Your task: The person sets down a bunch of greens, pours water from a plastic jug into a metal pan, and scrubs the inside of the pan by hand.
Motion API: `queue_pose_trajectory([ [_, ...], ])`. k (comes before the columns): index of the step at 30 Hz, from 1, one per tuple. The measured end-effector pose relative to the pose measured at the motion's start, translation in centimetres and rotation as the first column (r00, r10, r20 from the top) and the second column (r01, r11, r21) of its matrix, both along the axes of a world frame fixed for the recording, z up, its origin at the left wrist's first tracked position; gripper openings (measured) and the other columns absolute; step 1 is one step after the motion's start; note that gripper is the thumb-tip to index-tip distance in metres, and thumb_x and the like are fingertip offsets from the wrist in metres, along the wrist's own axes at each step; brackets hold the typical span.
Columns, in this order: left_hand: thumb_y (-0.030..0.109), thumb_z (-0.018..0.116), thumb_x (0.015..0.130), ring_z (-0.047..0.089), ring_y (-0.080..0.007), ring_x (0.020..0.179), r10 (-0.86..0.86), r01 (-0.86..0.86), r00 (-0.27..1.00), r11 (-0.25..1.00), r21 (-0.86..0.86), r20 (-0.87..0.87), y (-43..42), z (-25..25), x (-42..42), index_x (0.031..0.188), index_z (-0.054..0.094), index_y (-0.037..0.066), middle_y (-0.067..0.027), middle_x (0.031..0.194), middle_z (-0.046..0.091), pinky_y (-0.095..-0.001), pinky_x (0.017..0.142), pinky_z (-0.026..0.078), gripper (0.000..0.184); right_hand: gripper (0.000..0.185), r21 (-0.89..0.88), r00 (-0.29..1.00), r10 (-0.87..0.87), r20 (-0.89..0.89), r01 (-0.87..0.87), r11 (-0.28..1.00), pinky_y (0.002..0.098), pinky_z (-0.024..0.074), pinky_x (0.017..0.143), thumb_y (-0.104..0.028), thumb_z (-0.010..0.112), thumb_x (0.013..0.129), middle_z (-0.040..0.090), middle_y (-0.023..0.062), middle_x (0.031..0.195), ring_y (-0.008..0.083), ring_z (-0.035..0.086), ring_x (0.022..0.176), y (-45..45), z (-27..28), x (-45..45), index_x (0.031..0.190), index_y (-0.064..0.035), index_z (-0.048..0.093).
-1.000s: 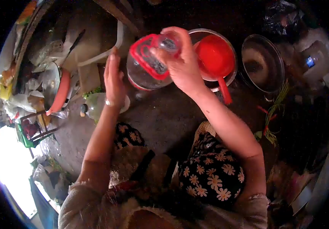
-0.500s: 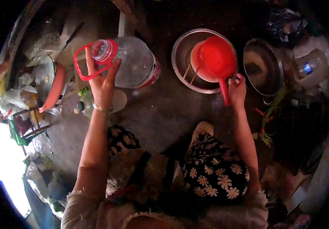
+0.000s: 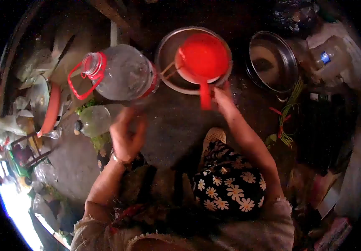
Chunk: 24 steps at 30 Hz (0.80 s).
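My left hand [image 3: 127, 136] is smeared by motion, with thumb and fingers apart and nothing seen in it. Above it a large clear plastic jug [image 3: 126, 73] lies on its side, with a red ring handle [image 3: 78, 90] round its uncapped neck. My right hand [image 3: 223, 98] grips the near right rim of a metal basin [image 3: 163, 50]; the fingertips are partly hidden. In the basin a red dipper [image 3: 203, 54] rests on a pale bowl, its handle pointing toward me beside that hand. Chopsticks [image 3: 168, 70] stick out to the left.
A dark metal pan [image 3: 251, 71] with murky contents sits right of the basin. Green stalks [image 3: 287, 125] lie below it. A capped greenish bottle [image 3: 96, 120] lies under the jug. A pink-rimmed basin [image 3: 52, 108] leans at the left. Another clear jug [image 3: 333, 56] is far right.
My left hand has left the jug's neck and dropped down toward me. The basin has shifted left, closer to the jug, with my right hand at its rim. The view has shifted too.
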<state>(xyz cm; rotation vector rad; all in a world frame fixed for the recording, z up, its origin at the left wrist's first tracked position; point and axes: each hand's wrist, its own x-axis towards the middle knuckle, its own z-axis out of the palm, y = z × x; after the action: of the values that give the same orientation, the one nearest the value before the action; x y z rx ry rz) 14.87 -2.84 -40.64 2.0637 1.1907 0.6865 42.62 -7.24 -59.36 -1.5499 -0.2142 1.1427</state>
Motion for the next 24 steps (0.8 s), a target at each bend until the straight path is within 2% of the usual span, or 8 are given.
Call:
queue_pose_trajectory([
  [3,-0.001,0.061,0.079,0.063,-0.0183,0.085,-0.172,0.163,0.985,0.933,-0.32,0.0,-0.5,0.5,3.2,0.1,0.062,0.002,-0.0101,0.094,0.066,-0.0289,0.074,0.049,0.022,0.044,0.19,0.9,0.148,-0.411,-0.074,0.979,0.0347,0.0543,0.063,-0.01,0.058,0.083,0.063,0.0086,0.093,0.0199,0.064,0.079,1.0,-0.4,0.2,0.123,-0.0094,0.039],
  [5,0.002,0.062,0.078,0.063,-0.0187,0.081,-0.222,0.231,0.973,0.915,-0.33,0.065,-1.1,-1.3,3.3,0.101,0.062,0.003,-0.0101,0.091,0.065,-0.0288,0.068,0.049,0.023,0.036,-0.135,0.893,0.389,-0.227,-0.425,0.895,0.0317,0.0533,0.063,-0.014,0.06,0.082,0.064,0.0084,0.085,0.0205,0.064,0.075,1.0,2.3,1.5,0.116,-0.0101,0.048],
  [7,0.006,0.064,0.078,0.064,-0.019,0.077,-0.269,0.297,0.955,0.893,-0.337,0.129,-1.4,-2.5,3.0,0.102,0.061,0.004,-0.01,0.087,0.064,-0.0287,0.062,0.05,0.024,0.022,-0.319,0.419,0.515,0.748,-0.454,0.832,0.0315,0.0498,0.063,-0.017,0.06,0.08,0.065,0.0104,0.08,0.0223,0.063,0.072,0.4,4.2,4.6,0.1,-0.008,0.061],
  [8,0.005,0.063,0.079,0.064,-0.0186,0.077,-0.324,0.339,0.941,0.88,-0.331,0.102,-1.6,-2.7,3.0,0.102,0.06,0.003,-0.0102,0.087,0.064,-0.0279,0.063,0.05,0.023,0.026,-0.239,0.464,0.339,0.818,-0.262,0.935,0.033,0.0486,0.067,-0.016,0.062,0.077,0.063,0.012,0.081,0.0257,0.062,0.074,0.0,6.3,5.8,0.102,-0.0074,0.059],
  [10,0.005,0.062,0.079,0.064,-0.0182,0.077,-0.382,0.387,0.921,0.864,-0.323,0.079,-1.7,-2.8,3.5,0.102,0.06,0.003,-0.0103,0.087,0.064,-0.0272,0.063,0.05,0.023,0.05,-0.389,-0.033,0.388,0.921,-0.093,0.917,0.0454,0.0391,0.086,-0.021,0.07,0.073,0.057,0.0119,0.108,0.0307,0.053,0.103,-2.2,10.3,9.7,0.119,-0.0151,0.051],
  [13,0.004,0.061,0.08,0.063,-0.0178,0.074,-0.491,0.503,0.862,0.8,-0.326,0.127,-1.8,-2.6,5.0,0.101,0.06,0.002,-0.0105,0.087,0.064,-0.0276,0.063,0.05,0.022,0.048,-0.753,-0.04,0.752,0.658,-0.008,0.658,0.0536,0.0301,0.094,-0.024,0.066,0.076,0.059,0.0096,0.111,0.0282,0.051,0.109,-8.0,6.1,16.6,0.121,-0.0158,0.052],
  [16,0.007,0.066,0.079,0.063,-0.0162,0.08,-0.512,0.541,0.837,0.722,-0.432,0.193,-1.9,-2.7,7.2,0.105,0.06,0.003,-0.0099,0.092,0.066,-0.0277,0.069,0.051,0.027,0.036,-0.73,-0.176,0.718,0.673,-0.005,0.683,0.0511,0.0399,0.085,-0.021,0.06,0.08,0.064,0.01,0.097,0.0303,0.057,0.098,-8.9,3.1,17.7,0.115,-0.0136,0.058],
  [24,0.02,0.065,0.083,0.057,-0.0129,0.089,-0.331,0.283,0.941,0.637,-0.717,0.077,-1.6,-8.3,14.4,0.133,0.037,0.007,-0.0082,0.105,0.061,-0.0277,0.072,0.049,0.059,0.02,-0.419,0.19,0.516,0.835,-0.388,0.821,0.0498,0.0453,0.066,-0.022,0.057,0.079,0.061,0.0183,0.08,0.0397,0.057,0.078,-1.9,6.5,6.9,0.091,-0.0058,0.056],
])
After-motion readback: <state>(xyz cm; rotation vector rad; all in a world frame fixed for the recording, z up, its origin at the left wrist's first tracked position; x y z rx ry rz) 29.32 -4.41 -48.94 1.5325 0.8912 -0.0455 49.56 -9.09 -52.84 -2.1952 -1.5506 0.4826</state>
